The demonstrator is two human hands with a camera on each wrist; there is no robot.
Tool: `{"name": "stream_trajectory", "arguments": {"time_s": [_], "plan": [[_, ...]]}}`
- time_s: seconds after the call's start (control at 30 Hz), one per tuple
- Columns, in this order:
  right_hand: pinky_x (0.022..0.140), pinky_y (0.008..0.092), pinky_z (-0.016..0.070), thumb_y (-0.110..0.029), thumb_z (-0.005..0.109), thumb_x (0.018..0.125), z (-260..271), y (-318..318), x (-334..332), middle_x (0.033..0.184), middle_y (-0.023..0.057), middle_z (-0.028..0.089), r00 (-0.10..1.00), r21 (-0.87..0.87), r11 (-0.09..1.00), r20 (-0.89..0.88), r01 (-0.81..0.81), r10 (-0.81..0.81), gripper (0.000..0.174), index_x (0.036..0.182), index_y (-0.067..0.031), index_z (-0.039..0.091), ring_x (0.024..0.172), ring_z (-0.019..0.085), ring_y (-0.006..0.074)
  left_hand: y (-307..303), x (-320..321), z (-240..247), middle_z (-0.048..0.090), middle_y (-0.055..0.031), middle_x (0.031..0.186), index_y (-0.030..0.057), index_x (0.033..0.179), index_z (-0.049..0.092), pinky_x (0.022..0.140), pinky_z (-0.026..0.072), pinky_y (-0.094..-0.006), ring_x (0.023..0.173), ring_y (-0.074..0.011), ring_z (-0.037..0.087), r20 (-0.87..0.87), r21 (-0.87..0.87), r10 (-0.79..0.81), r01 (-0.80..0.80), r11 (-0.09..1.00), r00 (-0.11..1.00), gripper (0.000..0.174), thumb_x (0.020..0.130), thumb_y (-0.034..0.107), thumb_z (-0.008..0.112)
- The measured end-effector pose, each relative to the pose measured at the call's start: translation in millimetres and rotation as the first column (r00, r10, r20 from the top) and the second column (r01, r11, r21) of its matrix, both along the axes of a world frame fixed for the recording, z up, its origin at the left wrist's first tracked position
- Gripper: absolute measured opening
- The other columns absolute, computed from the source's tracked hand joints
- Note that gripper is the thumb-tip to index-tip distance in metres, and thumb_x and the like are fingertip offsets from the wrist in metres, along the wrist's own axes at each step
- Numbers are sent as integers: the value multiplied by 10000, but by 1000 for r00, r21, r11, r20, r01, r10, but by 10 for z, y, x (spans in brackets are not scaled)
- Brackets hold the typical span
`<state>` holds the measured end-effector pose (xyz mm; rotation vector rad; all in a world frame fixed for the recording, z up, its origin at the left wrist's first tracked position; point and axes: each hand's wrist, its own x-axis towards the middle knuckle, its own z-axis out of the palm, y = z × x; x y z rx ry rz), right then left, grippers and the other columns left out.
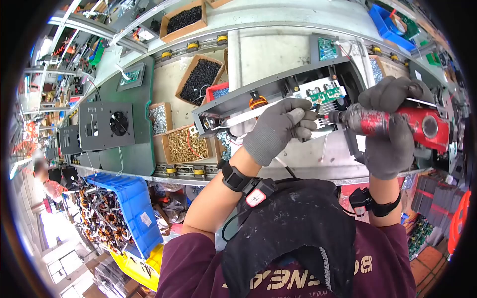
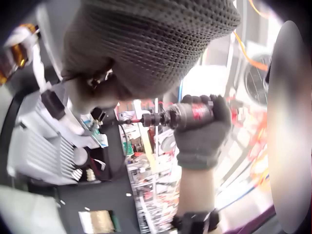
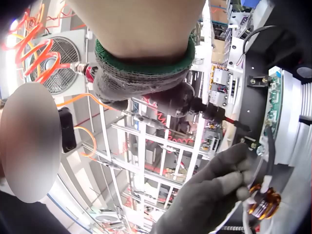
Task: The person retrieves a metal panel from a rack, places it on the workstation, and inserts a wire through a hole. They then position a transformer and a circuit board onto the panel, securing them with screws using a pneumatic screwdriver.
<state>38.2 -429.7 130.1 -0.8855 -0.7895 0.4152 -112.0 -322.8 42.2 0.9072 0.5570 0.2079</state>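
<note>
My right gloved hand (image 1: 390, 151) grips a red pneumatic screwdriver (image 1: 370, 120) lying level, its bit pointing left. In the right wrist view the screwdriver bit (image 3: 240, 125) ends close by the black wall of a long metal case (image 1: 233, 99). Over the case, my left gloved hand (image 1: 278, 130) has its fingers curled in beside a silver heat sink (image 2: 41, 146). A small shiny metal piece (image 2: 101, 76) shows in those curled fingers, partly hidden by the glove. Within the case are a green circuit board (image 1: 325, 95) and a copper coil (image 1: 258, 103).
Left of the case stand a box of black parts (image 1: 199, 79), a box of brass-coloured parts (image 1: 186, 146) and a red bin (image 1: 217, 92). A grey panel with a fan (image 1: 107, 126) lies further left. Below it sits a blue crate (image 1: 134, 203) with coils.
</note>
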Motion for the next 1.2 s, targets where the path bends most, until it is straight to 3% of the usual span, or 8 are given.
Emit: {"name": "stream_trajectory", "arguments": {"time_s": [0.03,0.1,0.2,0.5,0.6,0.9,1.03,1.2], "plan": [[731,377,443,-111,600,793,38,-59,52,854,60,482,982,80,980,72,-179,174,441,1197,-80,424,812,474,186,-29,-2,13,597,-136,1088,-48,1241,462,727,539,-270,863,-179,617,113,-218,38,-13,976,993,313,975,116,450],[787,445,491,-75,609,790,111,-184,16,919,84,520,933,147,927,160,-346,323,472,1216,-88,409,869,519,217,-131,-33,77,607,-134,1047,-52,1226,463,695,536,-265,850,-169,624,130,-213,-14,42,976,991,348,982,195,466],[783,436,491,-113,625,791,179,-377,-137,898,73,507,992,32,994,77,-105,102,476,1216,-91,411,843,512,220,-264,-32,139,606,-105,951,-47,1186,490,661,536,-266,794,-163,619,135,-282,-62,98,954,989,334,987,220,461],[780,422,491,-146,662,780,256,-749,-385,918,66,503,998,4,1000,59,-12,11,480,1193,-98,423,822,520,204,-560,-130,165,568,-33,818,17,1035,557,522,400,-200,669,-98,532,194,-351,-158,219,910,968,343,935,344,557],[556,292,318,-226,632,785,354,-702,-555,720,5,368,980,60,989,138,139,-146,357,1057,-88,447,646,364,131,-604,-171,182,572,-28,818,10,1041,554,531,433,-217,675,-104,546,213,-372,-174,245,895,961,350,932,342,563],[562,303,339,-223,665,777,256,-887,-727,695,14,368,956,-57,954,46,293,-291,334,970,-83,432,627,377,142,-707,-200,177,589,-60,790,0,991,534,528,520,-233,637,-123,586,89,-361,-233,249,899,968,443,908,433,577],[598,328,401,-226,683,790,416,-865,-754,721,38,401,974,-100,995,224,-11,33,383,1014,-71,414,641,418,157,-786,-236,226,572,-48,728,1,968,543,465,477,-219,590,-112,572,-59,-334,-222,191,923,973,482,902,479,563],[700,354,513,-77,600,857,199,-1057,-675,853,98,492,867,-41,997,498,66,-37,357,1128,-53,369,749,518,196,-813,-246,109,578,-46,667,7,924,561,405,392,-198,540,-90,552,-71,-261,-250,224,939,966,589,876,593,521]]}}
